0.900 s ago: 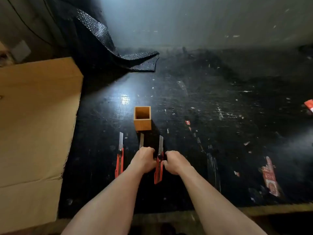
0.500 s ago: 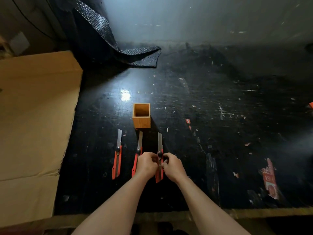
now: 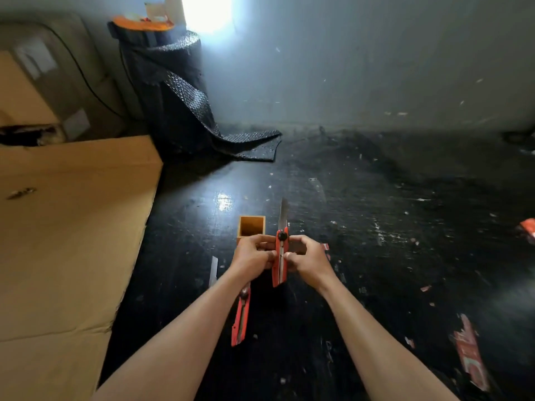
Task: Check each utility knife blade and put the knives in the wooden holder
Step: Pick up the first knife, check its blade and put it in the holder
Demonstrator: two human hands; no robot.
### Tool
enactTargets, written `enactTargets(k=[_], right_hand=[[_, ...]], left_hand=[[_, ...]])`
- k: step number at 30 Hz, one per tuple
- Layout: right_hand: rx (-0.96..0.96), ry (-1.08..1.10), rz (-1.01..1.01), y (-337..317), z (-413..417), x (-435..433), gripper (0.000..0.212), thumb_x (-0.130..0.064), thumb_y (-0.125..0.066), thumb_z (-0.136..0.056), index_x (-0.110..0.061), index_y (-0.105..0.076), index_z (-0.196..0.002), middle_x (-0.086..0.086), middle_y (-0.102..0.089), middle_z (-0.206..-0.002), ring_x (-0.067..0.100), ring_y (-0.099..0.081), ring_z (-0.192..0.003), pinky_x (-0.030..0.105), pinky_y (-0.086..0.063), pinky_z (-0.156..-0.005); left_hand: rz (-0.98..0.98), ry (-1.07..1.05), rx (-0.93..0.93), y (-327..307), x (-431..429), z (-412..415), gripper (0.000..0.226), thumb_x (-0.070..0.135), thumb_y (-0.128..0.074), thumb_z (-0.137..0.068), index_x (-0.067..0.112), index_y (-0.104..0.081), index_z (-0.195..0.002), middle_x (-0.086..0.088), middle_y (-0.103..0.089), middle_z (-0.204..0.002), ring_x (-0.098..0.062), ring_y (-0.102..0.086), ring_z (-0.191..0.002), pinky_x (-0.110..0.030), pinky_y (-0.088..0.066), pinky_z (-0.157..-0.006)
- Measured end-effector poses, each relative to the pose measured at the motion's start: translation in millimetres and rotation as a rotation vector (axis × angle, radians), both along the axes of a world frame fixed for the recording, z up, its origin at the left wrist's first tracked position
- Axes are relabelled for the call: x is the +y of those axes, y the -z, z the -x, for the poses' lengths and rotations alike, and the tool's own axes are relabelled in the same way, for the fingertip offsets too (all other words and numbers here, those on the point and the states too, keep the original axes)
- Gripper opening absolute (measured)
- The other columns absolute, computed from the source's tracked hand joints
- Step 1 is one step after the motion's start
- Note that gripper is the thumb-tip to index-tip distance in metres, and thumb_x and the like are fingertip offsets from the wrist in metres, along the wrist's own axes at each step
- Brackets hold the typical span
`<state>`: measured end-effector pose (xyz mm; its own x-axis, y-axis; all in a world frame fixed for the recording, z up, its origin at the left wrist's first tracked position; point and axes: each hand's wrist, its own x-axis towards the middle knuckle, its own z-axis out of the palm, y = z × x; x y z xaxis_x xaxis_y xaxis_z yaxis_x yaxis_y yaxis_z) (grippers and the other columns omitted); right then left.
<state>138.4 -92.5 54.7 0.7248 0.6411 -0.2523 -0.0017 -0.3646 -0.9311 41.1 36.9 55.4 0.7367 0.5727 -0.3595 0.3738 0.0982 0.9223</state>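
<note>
You have lifted the knife (image 3: 280, 257) off the dark worktop (image 3: 376, 256) since the earlier frame, and it now stands nearly upright just right of the wooden holder (image 3: 251, 225), blade (image 3: 283, 213) extended and pointing up and away; your left hand (image 3: 253, 256) pinches its red handle from one side and your right hand (image 3: 308, 257) from the other, fingertips closed on the body below the black lock wheel; a second knife (image 3: 241, 319) lies on the worktop nearer you than the holder, partly under your left forearm, and a bare blade tip (image 3: 213, 270) shows to the holder's near left; the holder looks empty, so no knife is stowed yet; the risk is the exposed blade: if your fingers creep up past the wheel, or you drop it in point-first unretracted, you may cut yourself or tip the holder.
</note>
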Motion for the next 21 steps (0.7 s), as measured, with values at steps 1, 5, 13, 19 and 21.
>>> enactTargets(k=[1,5,13,19,21], right_hand=[[-0.011,-0.01,-0.024,-10,-4,6,0.03,0.001,-0.067,-0.09,-0.012,-0.065,-0.117,0.01,-0.075,-0.103,0.022,-0.077,-0.087,0.047,-0.065,-0.074],[-0.049,-0.069,-0.099,-51,-13,30,0.033,0.005,-0.062,-0.092,-0.007,-0.06,-0.123,0.02,-0.075,-0.103,0.031,-0.077,-0.087,0.049,-0.065,-0.076],[-0.307,-0.124,-0.244,-119,-17,72,0.04,0.0,-0.058,-0.097,-0.023,-0.053,-0.129,0.014,-0.074,-0.096,0.023,-0.077,-0.083,0.039,-0.066,-0.072],[-0.476,-0.138,-0.243,-145,-24,91,0.02,-0.014,-0.064,-0.098,-0.026,-0.065,-0.113,0.004,-0.073,-0.107,0.02,-0.073,-0.095,0.037,-0.065,-0.076],[-0.475,-0.144,-0.239,-150,-25,93,0.02,-0.012,-0.064,-0.098,-0.023,-0.066,-0.115,0.004,-0.072,-0.111,0.019,-0.072,-0.095,0.031,-0.064,-0.072]], left_hand=[[0.014,0.004,-0.024,-11,7,-2,0.03,-0.007,-0.068,-0.09,0.005,-0.069,-0.118,-0.014,-0.077,-0.108,-0.027,-0.076,-0.095,-0.039,-0.065,-0.077],[0.039,0.0,-0.11,-52,32,-4,0.036,-0.011,-0.066,-0.09,0.006,-0.066,-0.122,-0.021,-0.076,-0.107,-0.038,-0.076,-0.096,-0.055,-0.062,-0.083],[0.051,0.0,-0.297,-121,61,4,0.05,-0.018,-0.058,-0.089,0.007,-0.063,-0.133,-0.019,-0.079,-0.099,-0.03,-0.079,-0.083,-0.042,-0.064,-0.067],[0.013,0.007,-0.379,-152,66,6,0.045,-0.016,-0.059,-0.092,0.01,-0.065,-0.128,-0.009,-0.081,-0.088,-0.025,-0.08,-0.077,-0.038,-0.065,-0.065],[0.017,0.004,-0.394,-157,68,7,0.044,-0.015,-0.061,-0.091,0.012,-0.067,-0.125,-0.009,-0.082,-0.087,-0.025,-0.08,-0.077,-0.035,-0.064,-0.063]])
